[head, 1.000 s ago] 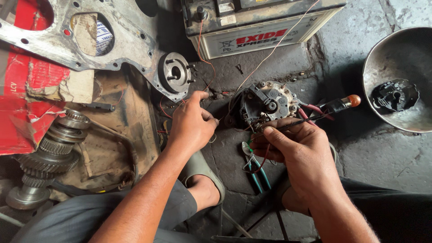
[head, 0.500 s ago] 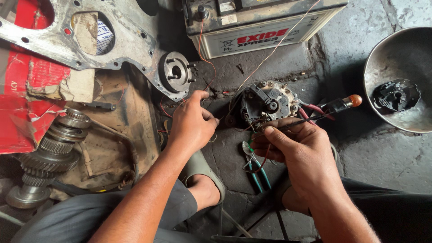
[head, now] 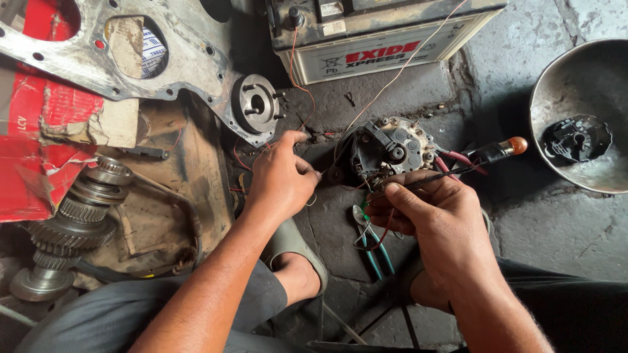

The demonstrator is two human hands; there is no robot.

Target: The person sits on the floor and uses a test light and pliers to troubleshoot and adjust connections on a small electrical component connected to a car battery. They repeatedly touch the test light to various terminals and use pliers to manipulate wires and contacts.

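A grimy alternator [head: 392, 147] lies on the stone floor with its rear terminals facing up. My right hand [head: 438, 219] is just in front of it, pinching the thin dark shaft of a test probe [head: 487, 155] with an orange knob at its far end. To the alternator's left, my left hand [head: 281, 180] has its fingers curled on a thin wire [head: 311, 196]. Thin red and pale wires [head: 297, 72] run up from there to a battery [head: 379, 39] at the back. Teal-handled pliers [head: 374, 245] lie under my right hand.
A metal bowl [head: 556, 85] holding a black part [head: 577, 137] sits at the right. A large metal housing plate [head: 183, 59] with a round flange [head: 255, 104], a red cardboard box [head: 33, 150] and a gear shaft [head: 72, 225] lie at the left. My sandalled foot [head: 294, 261] rests between my arms.
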